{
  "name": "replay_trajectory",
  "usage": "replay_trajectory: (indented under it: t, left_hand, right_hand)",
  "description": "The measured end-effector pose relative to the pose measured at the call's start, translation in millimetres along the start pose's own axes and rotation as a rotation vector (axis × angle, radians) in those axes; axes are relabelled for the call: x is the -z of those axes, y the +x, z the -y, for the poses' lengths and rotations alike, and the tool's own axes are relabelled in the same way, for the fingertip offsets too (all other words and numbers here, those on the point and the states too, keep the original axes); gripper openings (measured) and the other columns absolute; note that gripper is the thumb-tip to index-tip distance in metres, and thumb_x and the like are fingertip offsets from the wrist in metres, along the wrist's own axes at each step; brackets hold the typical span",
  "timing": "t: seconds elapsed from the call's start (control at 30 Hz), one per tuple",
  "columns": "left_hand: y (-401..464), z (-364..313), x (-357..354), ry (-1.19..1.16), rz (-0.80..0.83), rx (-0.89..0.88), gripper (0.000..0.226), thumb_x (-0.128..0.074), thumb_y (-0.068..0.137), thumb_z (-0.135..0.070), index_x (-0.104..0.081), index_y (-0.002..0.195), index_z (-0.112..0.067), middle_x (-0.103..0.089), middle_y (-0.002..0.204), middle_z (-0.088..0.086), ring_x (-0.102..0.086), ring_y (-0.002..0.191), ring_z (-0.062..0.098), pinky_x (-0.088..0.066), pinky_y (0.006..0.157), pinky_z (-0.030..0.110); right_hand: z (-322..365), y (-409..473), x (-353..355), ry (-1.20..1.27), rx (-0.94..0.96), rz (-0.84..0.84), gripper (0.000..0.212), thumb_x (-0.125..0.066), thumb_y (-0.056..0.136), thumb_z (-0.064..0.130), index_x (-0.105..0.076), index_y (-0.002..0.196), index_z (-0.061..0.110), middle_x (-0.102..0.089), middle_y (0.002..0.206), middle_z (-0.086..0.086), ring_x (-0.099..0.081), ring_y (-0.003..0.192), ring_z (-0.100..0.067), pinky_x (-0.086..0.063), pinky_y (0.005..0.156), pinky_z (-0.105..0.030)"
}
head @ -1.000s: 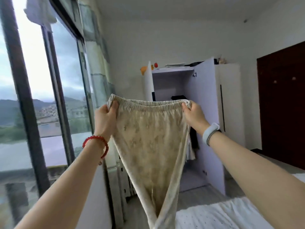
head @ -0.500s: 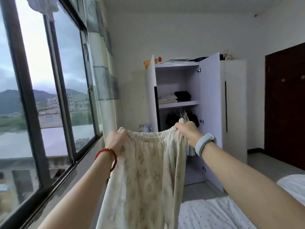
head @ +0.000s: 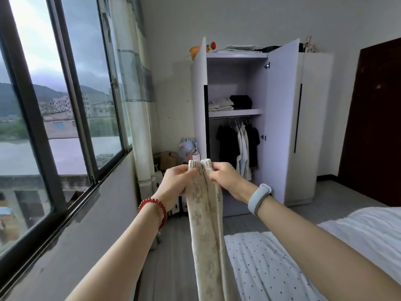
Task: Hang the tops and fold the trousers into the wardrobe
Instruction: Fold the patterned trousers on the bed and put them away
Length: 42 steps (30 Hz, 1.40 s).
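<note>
Both hands up front: left hand (head: pixel 176 181) and right hand (head: pixel 225 178) pinch the trousers (head: pixel 206 213) at the waistband, halves pressed together. Legs hang between the arms, open wardrobe (head: pixel 280 127) beyond

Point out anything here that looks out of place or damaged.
Nothing stands out. Both hands, left hand and right hand, pinch the trousers at the waistband; the wardrobe stands open and tidy.

We are wearing no sleeves, both forearms showing bare; our left hand (head: pixel 176 183) is wearing a red beaded bracelet (head: pixel 155 208) at the wrist (one small charm dangling); our right hand (head: pixel 227 181) is wearing a pale blue-grey fitness band (head: pixel 259 198).
</note>
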<state>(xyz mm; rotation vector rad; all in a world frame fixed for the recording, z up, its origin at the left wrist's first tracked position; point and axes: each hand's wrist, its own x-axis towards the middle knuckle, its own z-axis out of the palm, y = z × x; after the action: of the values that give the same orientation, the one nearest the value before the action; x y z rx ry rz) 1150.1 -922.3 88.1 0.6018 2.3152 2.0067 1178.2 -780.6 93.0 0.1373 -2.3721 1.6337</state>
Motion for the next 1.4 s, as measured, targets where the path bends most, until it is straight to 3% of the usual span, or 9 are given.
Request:
replay_trajectory:
  t: [0.2,0.37,0.53,0.6,0.73,0.87,1.07,1.23,1.4]
  left_hand:
    - [-11.9,10.6,-6.7,-0.164,0.135,-0.013,0.038,-0.054,0.092,-0.036,-0.066,0.104,-0.001,-0.071,0.094,0.018,-0.068,0.081,0.025,-0.055,0.078,0.037]
    - [-4.1,13.6,-4.0,-0.128,-0.085,-0.083,0.019,-0.06,0.09,-0.021,-0.066,0.083,-0.004,-0.065,0.073,0.008,-0.06,0.067,0.015,-0.048,0.06,0.023]
    - [-1.9,0.8,14.3,-0.211,-0.075,-0.075,0.027,-0.047,0.094,-0.015,-0.059,0.071,-0.011,-0.059,0.052,-0.006,-0.055,0.049,0.006,-0.045,0.048,0.018]
    - [-0.1,-7.1,25.4,-0.264,-0.03,-0.073,0.024,-0.047,0.093,-0.015,-0.059,0.074,-0.009,-0.062,0.063,0.002,-0.058,0.06,0.015,-0.047,0.058,0.027]
    - [3.3,-19.6,44.6,-0.279,0.041,-0.116,0.021,-0.043,0.092,-0.016,-0.061,0.087,-0.005,-0.064,0.085,0.012,-0.06,0.077,0.024,-0.047,0.075,0.035]
    - [10.6,-33.0,57.0,-0.231,0.027,-0.188,0.024,-0.041,0.096,-0.014,-0.06,0.085,-0.004,-0.068,0.076,0.006,-0.064,0.071,0.019,-0.052,0.067,0.028]
    - [34.2,-56.1,47.8,-0.137,0.025,-0.348,0.023,-0.047,0.098,-0.027,-0.064,0.088,-0.014,-0.062,0.094,0.009,-0.057,0.088,0.021,-0.048,0.085,0.038]
    - [47.5,-81.5,-7.1,-0.169,0.162,-0.42,0.037,-0.046,0.098,-0.031,-0.059,0.096,0.004,-0.059,0.091,0.01,-0.053,0.085,0.022,-0.045,0.081,0.039]
    - [42.4,-99.0,-106.5,-0.23,0.396,-0.451,0.03,-0.044,0.098,-0.031,-0.066,0.098,-0.011,-0.067,0.099,0.011,-0.062,0.092,0.022,-0.049,0.089,0.043]
  right_hand:
    - [3.2,-15.9,1.2,-0.302,0.072,0.248,0.057,-0.027,0.089,-0.014,-0.036,0.141,0.009,-0.048,0.119,-0.007,-0.052,0.096,-0.012,-0.046,0.074,-0.014]
    - [-12.2,-13.6,5.0,-0.457,0.18,0.164,0.056,-0.027,0.091,-0.012,-0.033,0.143,0.01,-0.033,0.124,0.001,-0.034,0.117,-0.008,-0.025,0.106,-0.017]
    - [-18.6,-7.3,15.8,-0.2,0.162,-0.233,0.046,-0.056,0.091,0.014,-0.04,0.134,0.012,-0.042,0.118,-0.002,-0.048,0.092,-0.008,-0.041,0.08,-0.013]
    - [-20.6,-5.1,18.6,0.01,-0.005,-0.081,0.069,-0.064,0.086,0.03,-0.028,0.143,0.017,-0.048,0.125,0.003,-0.052,0.108,-0.013,-0.045,0.092,-0.03]
    - [-1.7,-8.1,16.1,0.368,-0.02,0.11,0.012,-0.059,0.088,0.016,-0.065,0.099,0.014,-0.067,0.093,0.001,-0.061,0.091,-0.015,-0.047,0.082,-0.031]
    - [30.4,-16.8,12.2,0.178,0.169,-0.11,0.006,-0.062,0.087,0.011,-0.064,0.085,0.016,-0.066,0.085,-0.003,-0.062,0.083,-0.017,-0.05,0.081,-0.031]
    - [78.4,-33.5,22.9,-0.11,0.341,-0.304,0.021,-0.066,0.084,0.016,-0.06,0.069,0.002,-0.047,0.055,0.007,-0.042,0.056,-0.01,-0.034,0.055,-0.021]
    - [93.5,-62.8,63.9,-0.274,0.296,-0.509,0.03,-0.066,0.083,0.023,-0.059,0.069,-0.002,-0.045,0.051,0.004,-0.04,0.047,-0.006,-0.032,0.049,-0.018]
    - [83.1,-120.3,134.4,-0.319,0.178,-0.705,0.039,-0.065,0.083,0.023,-0.058,0.081,-0.015,-0.057,0.07,-0.019,-0.05,0.062,-0.021,-0.038,0.058,-0.029]
